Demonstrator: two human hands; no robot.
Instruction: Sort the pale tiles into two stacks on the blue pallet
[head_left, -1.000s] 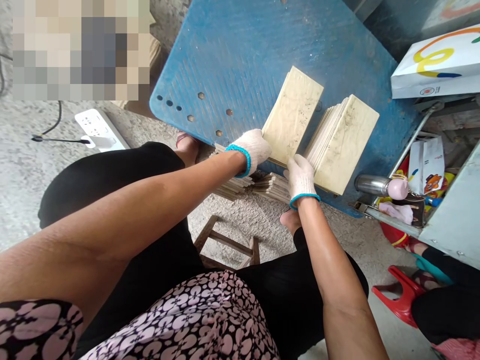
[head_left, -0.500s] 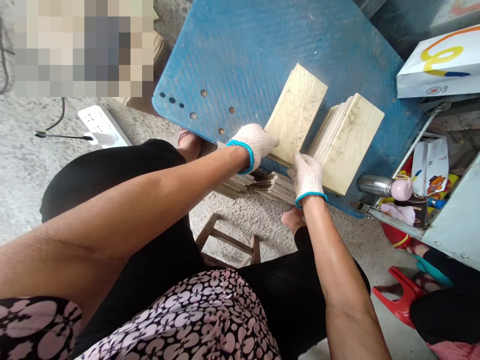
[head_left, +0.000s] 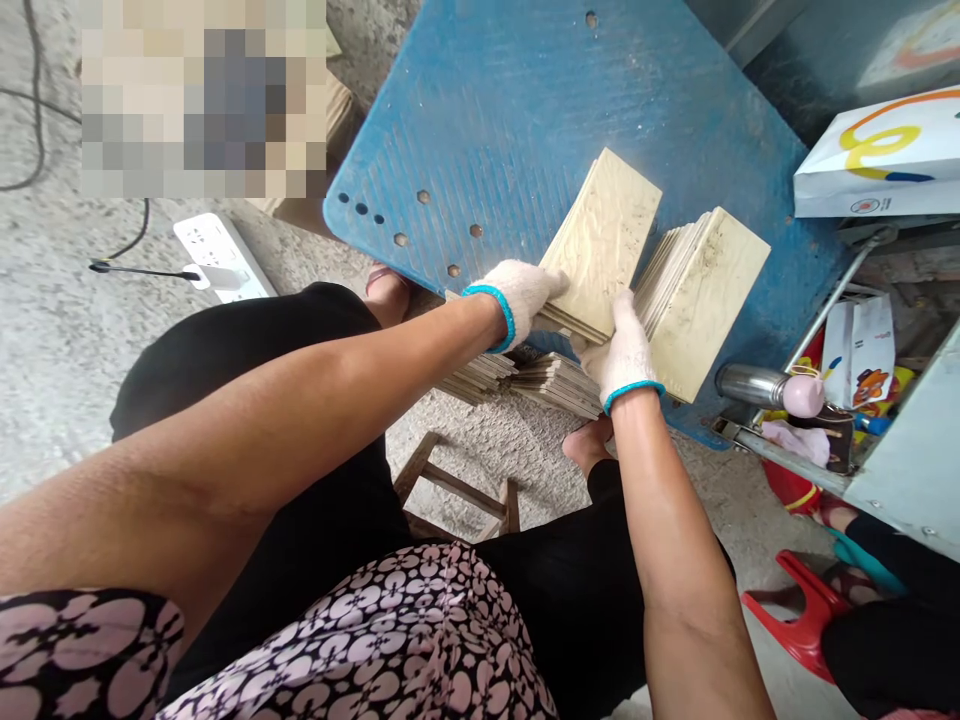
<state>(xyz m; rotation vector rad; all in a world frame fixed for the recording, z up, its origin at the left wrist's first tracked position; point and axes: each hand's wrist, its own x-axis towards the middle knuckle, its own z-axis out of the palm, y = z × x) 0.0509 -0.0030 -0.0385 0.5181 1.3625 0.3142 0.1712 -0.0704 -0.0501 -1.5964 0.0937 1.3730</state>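
Note:
A stack of thin pale wooden boards [head_left: 606,240] is between my hands at the near side of the blue tabletop [head_left: 510,120]. My left hand [head_left: 521,295], in a white knit glove with a blue cuff, grips its left near corner, thumb on the top board. My right hand [head_left: 624,350], gloved alike, closes on the near right corner, thumb on top and fingers at the near end. Some fingertips are hidden. To the right, a second stack of boards [head_left: 709,300] leans over in a slanted row. More board stacks [head_left: 559,382] show below the table edge.
A steel flask [head_left: 750,384] with a pink cap lies at the table's right corner. Beyond it stand a white paper bag [head_left: 881,155] and a metal frame. A power strip [head_left: 217,255] is on the floor at left, a wooden stool [head_left: 461,480] below, a red stool [head_left: 799,610] beside another person at right.
The stack between my hands has shifted slightly toward me, and more board edges show at its near end. My right fingers have moved further around that end. The view has shifted a little.

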